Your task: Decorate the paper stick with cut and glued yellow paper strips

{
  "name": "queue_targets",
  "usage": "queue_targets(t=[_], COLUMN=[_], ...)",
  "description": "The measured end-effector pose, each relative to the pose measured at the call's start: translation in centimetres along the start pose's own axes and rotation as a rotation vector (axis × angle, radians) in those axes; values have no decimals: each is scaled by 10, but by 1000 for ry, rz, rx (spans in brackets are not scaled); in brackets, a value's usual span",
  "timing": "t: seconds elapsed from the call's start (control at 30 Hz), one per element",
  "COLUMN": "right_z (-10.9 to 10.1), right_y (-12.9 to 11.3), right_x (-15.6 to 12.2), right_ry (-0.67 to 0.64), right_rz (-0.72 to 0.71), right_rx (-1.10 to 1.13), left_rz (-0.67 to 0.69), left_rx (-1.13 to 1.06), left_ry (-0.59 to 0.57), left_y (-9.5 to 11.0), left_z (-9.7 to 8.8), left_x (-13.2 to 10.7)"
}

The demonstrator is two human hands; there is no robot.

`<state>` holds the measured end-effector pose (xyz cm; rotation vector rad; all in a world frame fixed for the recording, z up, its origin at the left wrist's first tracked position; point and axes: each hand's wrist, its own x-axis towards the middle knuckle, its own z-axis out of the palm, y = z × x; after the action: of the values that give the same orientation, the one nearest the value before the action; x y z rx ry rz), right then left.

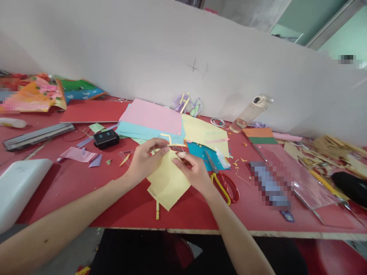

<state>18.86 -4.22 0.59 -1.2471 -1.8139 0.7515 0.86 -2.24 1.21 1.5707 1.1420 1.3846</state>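
A piece of pale yellow paper point(169, 185) hangs tilted between my two hands above the red table. My left hand point(147, 158) pinches it near the top edge, thumb and fingers together. On the other side my right hand point(195, 170) grips the upper right edge. Just beyond the fingertips is a dark, narrow strip point(174, 148); whether a hand touches it I cannot tell. The end of a yellow pencil point(157, 212) pokes out below the paper. Scissors point(225, 187) with yellow and red handles lie beside my right hand, blades pointing away.
Behind my hands lie pink sheets point(155, 114), blue sheets point(143, 131) and a yellow sheet point(203, 131). A small glue bottle point(223, 157) rests on teal paper. Farther back leans a water bottle point(249, 114). A black box point(106, 138) and a white case point(24, 187) are at left.
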Motion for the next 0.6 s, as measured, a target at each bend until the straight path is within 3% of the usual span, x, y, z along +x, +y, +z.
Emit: queue_targets(t=[0.33,0.53,0.6], right_z=[-7,-16,-17], right_y=[-5,-6,-6], right_x=[0,2,2], right_ry=[-11,-28,-82], right_rz=[28,46,47], right_rx=[-40,-37,4], left_rz=[41,54,-8], left_rx=[-48,-184,-219], left_ry=[-138,-77,-162], left_y=[5,11,11], left_z=[-4,-10,-13], left_x=[0,8,13])
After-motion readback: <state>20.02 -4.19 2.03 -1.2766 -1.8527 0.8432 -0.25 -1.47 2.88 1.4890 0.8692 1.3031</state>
